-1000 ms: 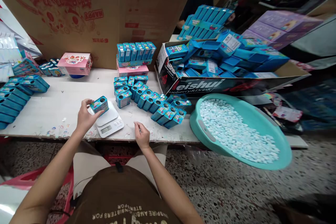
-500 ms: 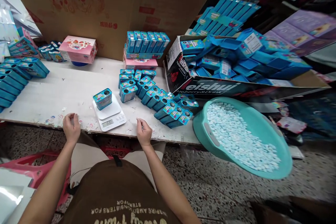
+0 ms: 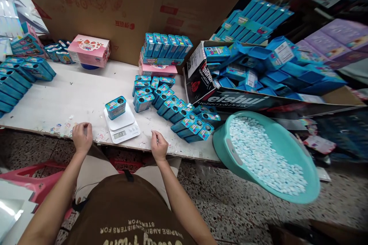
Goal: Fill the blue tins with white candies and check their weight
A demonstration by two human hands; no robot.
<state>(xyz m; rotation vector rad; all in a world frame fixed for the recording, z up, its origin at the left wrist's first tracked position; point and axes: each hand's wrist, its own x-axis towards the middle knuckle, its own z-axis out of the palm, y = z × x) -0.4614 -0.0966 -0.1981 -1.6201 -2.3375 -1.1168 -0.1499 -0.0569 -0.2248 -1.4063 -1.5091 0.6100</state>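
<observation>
A blue tin (image 3: 115, 108) with a round opening in its top stands on the white digital scale (image 3: 122, 128), whose display seems to read 158.7. Left of the scale, my left hand (image 3: 82, 138) rests at the table edge with its fingers curled in; nothing shows in it. My right hand (image 3: 159, 147) is closed just right of the scale, thumb against the fingers. Whatever it may hold is hidden. Neither hand touches the tin. Several similar blue tins (image 3: 186, 122) stand in a slanting group beyond my right hand, with white candies on top of one or more.
At the right, a teal basin (image 3: 309, 183) holds many pale candies (image 3: 267, 157). Behind it a black carton (image 3: 244, 99) is heaped with blue tins. A pink box (image 3: 89, 50) stands at the back left; more tins (image 3: 14, 86) line the far left. Cardboard (image 3: 155, 11) walls the back.
The view has shifted slightly. The last digit on the scale's display looks different, from 8 to 7. Both hands stay closed beside the scale, and the tin stays on it.
</observation>
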